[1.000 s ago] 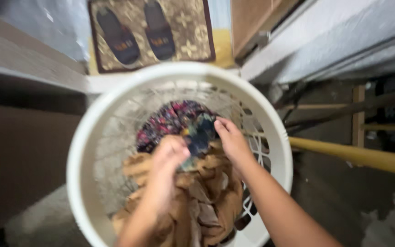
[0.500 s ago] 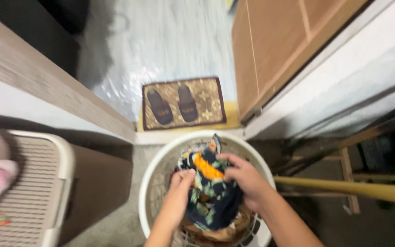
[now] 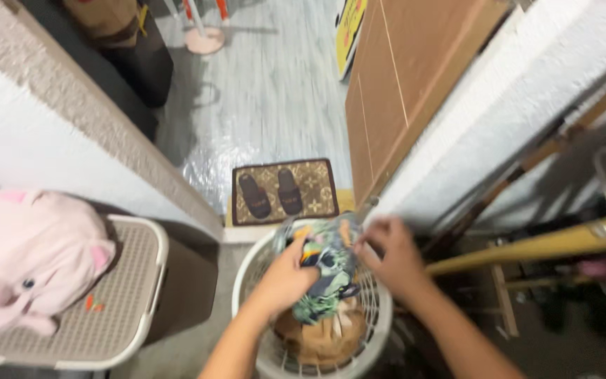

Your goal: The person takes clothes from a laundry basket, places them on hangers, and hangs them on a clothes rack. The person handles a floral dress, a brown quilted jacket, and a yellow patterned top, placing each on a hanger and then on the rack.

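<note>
The white laundry basket (image 3: 261, 281) stood below the doorway, just short of the patterned doormat (image 3: 285, 191) with its dark slippers (image 3: 270, 194). A pink plush pig (image 3: 26, 263) lay on a beige lidded bin (image 3: 117, 309) well to the basket's left. Above the basket's brown clothes (image 3: 320, 340), a patterned garment (image 3: 324, 270) hung lifted clear, apparently to separate it. The left hand (image 3: 285, 277) clutched its left edge; the right hand (image 3: 394, 256) pinched its upper right.
</note>
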